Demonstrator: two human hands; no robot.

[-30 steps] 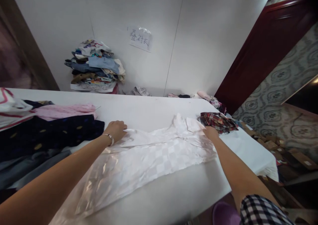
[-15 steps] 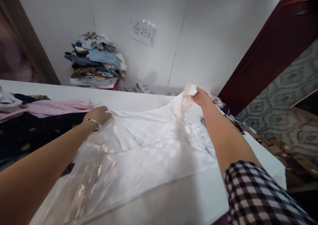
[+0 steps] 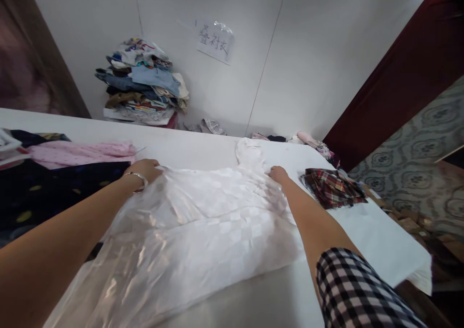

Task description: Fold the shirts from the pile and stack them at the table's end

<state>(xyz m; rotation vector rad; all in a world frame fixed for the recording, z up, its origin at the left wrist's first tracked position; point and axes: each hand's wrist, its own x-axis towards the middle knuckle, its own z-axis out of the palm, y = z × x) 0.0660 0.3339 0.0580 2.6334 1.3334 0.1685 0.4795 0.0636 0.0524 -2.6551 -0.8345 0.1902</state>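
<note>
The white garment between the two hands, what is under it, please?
The white garment lies on the table, visible past its far edge. A dark patch shows by its left side; anything fully underneath is covered and cannot be seen.

On table [image 3: 203, 149], centre: garment [image 3: 224, 207]. To left: loose clothes [image 3: 61, 192]. To right: cloth bundle [image 3: 333, 188]. Behind, left of centre: clothes pile [image 3: 141, 86] (on wall [image 3: 308, 52], right of pile: sign [image 3: 214, 42]).

The white garment [image 3: 232, 217] is thin, creased cloth with a faint sheen; the see-through layer [image 3: 134, 265] at near left is glossy, like plastic. Metal gleams on the bracelet [image 3: 140, 177]. The table [image 3: 195, 151] looks smooth, the plaid cloth [image 3: 331, 185] at right matt.
</note>
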